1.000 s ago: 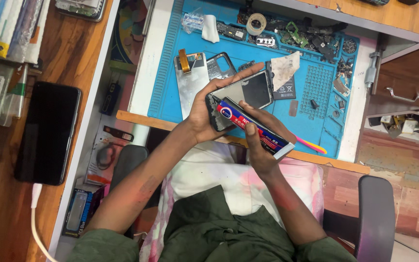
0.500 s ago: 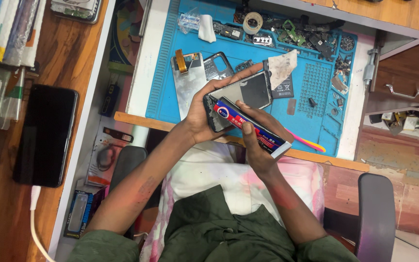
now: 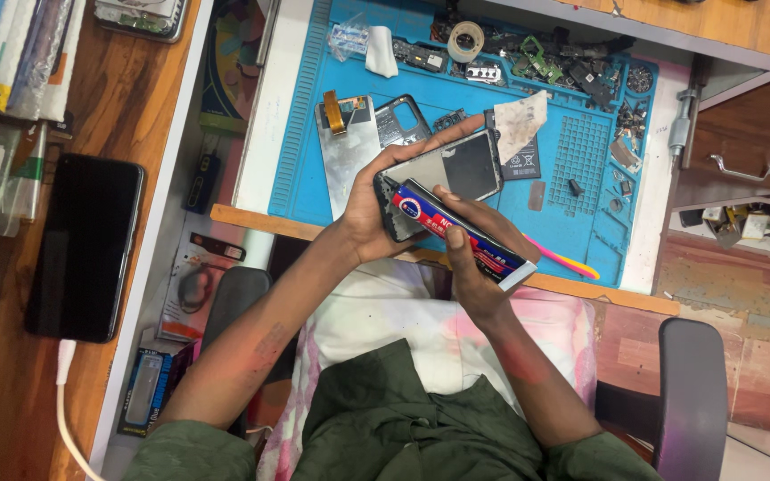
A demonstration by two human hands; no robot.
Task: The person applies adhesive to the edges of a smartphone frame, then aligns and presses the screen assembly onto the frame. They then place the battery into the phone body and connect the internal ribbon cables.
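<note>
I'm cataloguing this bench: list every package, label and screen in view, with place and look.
Glue tube: right hand, long, blue, red and white.
Opened phone: left hand, dark grey.
Black phone: left wooden shelf, screen dark.
Blue blister pack: bottom left.

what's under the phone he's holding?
Under the opened phone: left hand cradling it, the blue repair mat, a silver back panel and phone frame. Anything directly beneath is covered.
</note>
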